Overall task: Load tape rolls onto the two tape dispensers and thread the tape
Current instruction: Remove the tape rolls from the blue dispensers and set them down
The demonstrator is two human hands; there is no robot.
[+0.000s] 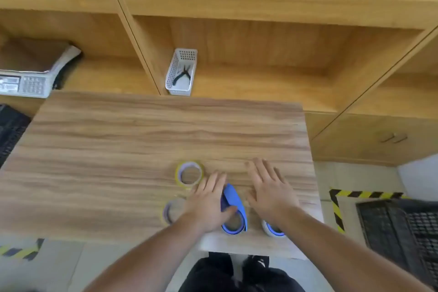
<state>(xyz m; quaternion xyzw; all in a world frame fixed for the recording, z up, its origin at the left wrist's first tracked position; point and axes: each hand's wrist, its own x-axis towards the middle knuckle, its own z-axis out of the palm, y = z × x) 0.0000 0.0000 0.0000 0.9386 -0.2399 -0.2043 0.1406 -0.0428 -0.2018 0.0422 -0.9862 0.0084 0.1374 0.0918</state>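
A blue tape dispenser [234, 199] stands on the wooden table [118, 140] near its front edge. My left hand [208, 201] lies against its left side, fingers stretched out and thumb resting across the blue body. A second dispenser, white and blue [272, 230], sits to the right, mostly hidden under my right forearm. My right hand [270, 187] hovers flat above the table with its fingers spread and holds nothing. Two yellowish clear tape rolls lie flat to the left: one [189, 174] just beyond my left fingers, the other [171, 212] beside my left wrist.
Wooden shelving rises behind the table. A white mesh basket [181, 72] holding pliers stands on the shelf at the table's back edge, and a weighing scale [26, 78] sits at the far left. Black crates [400, 232] and hazard-striped floor tape [336, 211] lie to the right.
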